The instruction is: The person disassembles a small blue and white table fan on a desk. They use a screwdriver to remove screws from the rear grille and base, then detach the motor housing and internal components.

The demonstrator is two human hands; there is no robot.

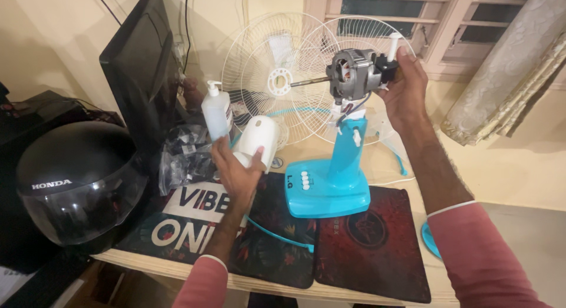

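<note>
1. The left hand (237, 169) is curled around a white plastic cover (257, 142), fingers wrapped over its lower edge, holding it just above the mats.
2. The right hand (405, 87) is raised higher, closed around the back of the bare fan motor (352, 73), fingers clamped on the black block and white knob at its rear.
3. The motor sits on top of the blue fan stand (336, 172), which is directly below and a little toward the left of the right hand; its metal shaft points away from that hand toward the white wire guards (295, 72).
4. The two wire guards lean against the wall beyond both hands, overlapping each other, just behind the motor.
5. A pump bottle (217, 110) of clear liquid stands just above the left hand, nearly touching the white cover.
6. Further out past the left hand lies a black helmet (73, 178) with a dark visor, and behind it a dark flat screen (144, 66) stands tilted.
7. Under the left forearm and the blue stand lie dark printed mats (365, 243), side by side on the pale table (413, 166).
8. A thin blue ring (280, 232) crosses the mats, close under the left wrist.
9. Both sleeves are pink with white cuffs.
</note>
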